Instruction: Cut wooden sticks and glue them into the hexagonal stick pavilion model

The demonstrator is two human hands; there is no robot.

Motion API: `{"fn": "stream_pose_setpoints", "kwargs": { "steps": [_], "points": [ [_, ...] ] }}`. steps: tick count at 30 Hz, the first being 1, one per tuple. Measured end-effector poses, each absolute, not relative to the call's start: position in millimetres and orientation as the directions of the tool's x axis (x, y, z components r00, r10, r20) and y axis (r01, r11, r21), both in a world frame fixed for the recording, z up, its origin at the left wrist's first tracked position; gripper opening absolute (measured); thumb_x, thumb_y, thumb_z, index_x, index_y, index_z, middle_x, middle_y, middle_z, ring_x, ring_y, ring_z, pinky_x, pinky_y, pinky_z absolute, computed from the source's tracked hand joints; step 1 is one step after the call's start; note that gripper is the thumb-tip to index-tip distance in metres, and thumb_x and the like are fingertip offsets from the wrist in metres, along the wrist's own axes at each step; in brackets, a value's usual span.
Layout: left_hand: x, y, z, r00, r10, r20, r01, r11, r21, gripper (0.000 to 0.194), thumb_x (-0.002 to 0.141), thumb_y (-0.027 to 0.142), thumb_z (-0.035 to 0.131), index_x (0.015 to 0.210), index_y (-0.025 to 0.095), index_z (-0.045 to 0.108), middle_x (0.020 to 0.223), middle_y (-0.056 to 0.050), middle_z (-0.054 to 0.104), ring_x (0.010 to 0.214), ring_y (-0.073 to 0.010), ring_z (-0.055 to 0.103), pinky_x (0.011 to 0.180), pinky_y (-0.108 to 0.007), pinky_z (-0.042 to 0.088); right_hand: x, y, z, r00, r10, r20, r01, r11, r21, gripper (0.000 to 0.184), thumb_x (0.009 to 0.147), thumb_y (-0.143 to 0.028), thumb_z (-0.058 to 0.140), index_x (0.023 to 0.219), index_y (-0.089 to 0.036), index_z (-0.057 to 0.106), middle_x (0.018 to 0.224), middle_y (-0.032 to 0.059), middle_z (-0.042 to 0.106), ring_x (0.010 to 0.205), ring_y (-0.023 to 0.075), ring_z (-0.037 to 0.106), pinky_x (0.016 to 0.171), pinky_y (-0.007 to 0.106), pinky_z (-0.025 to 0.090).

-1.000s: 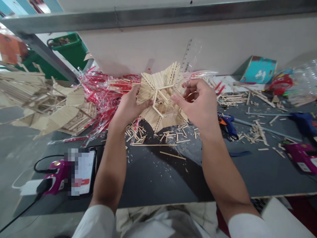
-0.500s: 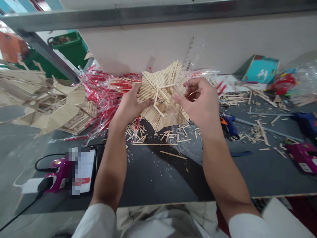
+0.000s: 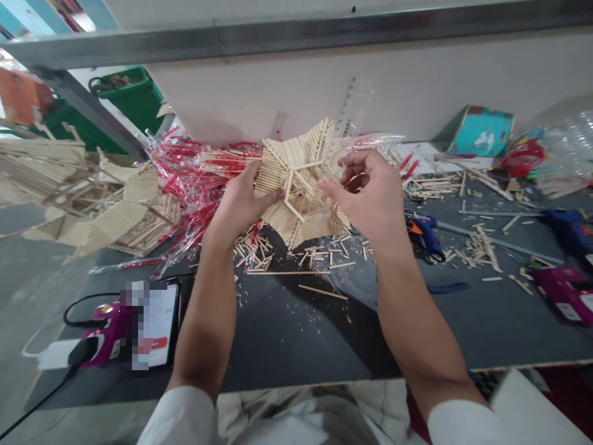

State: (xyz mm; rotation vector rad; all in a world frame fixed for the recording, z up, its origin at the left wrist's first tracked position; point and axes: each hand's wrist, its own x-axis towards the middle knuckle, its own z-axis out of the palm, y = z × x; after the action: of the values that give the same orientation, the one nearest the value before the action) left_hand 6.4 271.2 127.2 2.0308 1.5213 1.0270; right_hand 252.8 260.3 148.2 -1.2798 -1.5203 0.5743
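Between the two hands, above a dark table [image 3: 296,346], a star-like stick model [image 3: 278,167] stands out, its pale rods laid side by side around an open frame in the middle. The left hand [image 3: 243,204] is clamped on the model's near-left edge, thumb on the face turned to the camera. The right hand [image 3: 368,191] pinches a clear ruler [image 3: 346,117] between thumb and fingers; the ruler slants up and away past that grip, and its lower part seems to lie across the model, though clear plastic over pale wood is hard to read.

Left of the left hand's grip spreads a heap of red-and-clear wrappers [image 3: 185,179], with a larger stick structure [image 3: 106,216] beyond it. Below the grips, short cut sticks [image 3: 319,254] are strewn on the table, and one long thin stick [image 3: 288,272] lies nearer the person. Just right of the right hand sits a blue glue gun [image 3: 428,238]; a second blue tool [image 3: 567,225] lies well apart, farther right. Nearer the person than the left grip, left of the forearm, a phone [image 3: 160,324] rests beside a magenta power strip [image 3: 104,334].
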Motion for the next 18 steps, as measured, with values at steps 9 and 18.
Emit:
{"fn": "stream_pose_setpoints", "kwargs": {
  "steps": [9, 18],
  "points": [
    [4.6, 272.5, 126.2, 0.132, 0.942, 0.308, 0.655, -0.316, 0.687, 0.061, 0.089, 0.043, 0.077, 0.144, 0.023, 0.059, 0.14, -0.009, 0.072, 0.124, -0.0304, 0.07, 0.111, -0.046, 0.056, 253.0, 260.7, 147.2, 0.082, 0.909, 0.408, 0.406, 0.344, -0.847, 0.042, 0.075, -0.045, 0.089, 0.096, -0.024, 0.06, 0.08, -0.0035, 0.059, 0.063, 0.0119, 0.053, 0.065, 0.036, 0.05],
    [5.8, 290.4, 103.5, -0.013, 0.903, 0.429, 0.751, -0.274, 0.601, 0.036, 0.099, 0.049, 0.062, 0.124, 0.024, 0.071, 0.118, -0.007, 0.079, 0.108, -0.0267, 0.073, 0.101, -0.043, 0.057, 255.4, 254.2, 154.5, 0.089, 0.889, 0.449, 0.251, 0.416, -0.874, 0.048, 0.09, -0.073, 0.069, 0.101, -0.029, 0.053, 0.091, 0.0022, 0.062, 0.065, 0.014, 0.053, 0.051, 0.032, 0.045]
  ]
}}
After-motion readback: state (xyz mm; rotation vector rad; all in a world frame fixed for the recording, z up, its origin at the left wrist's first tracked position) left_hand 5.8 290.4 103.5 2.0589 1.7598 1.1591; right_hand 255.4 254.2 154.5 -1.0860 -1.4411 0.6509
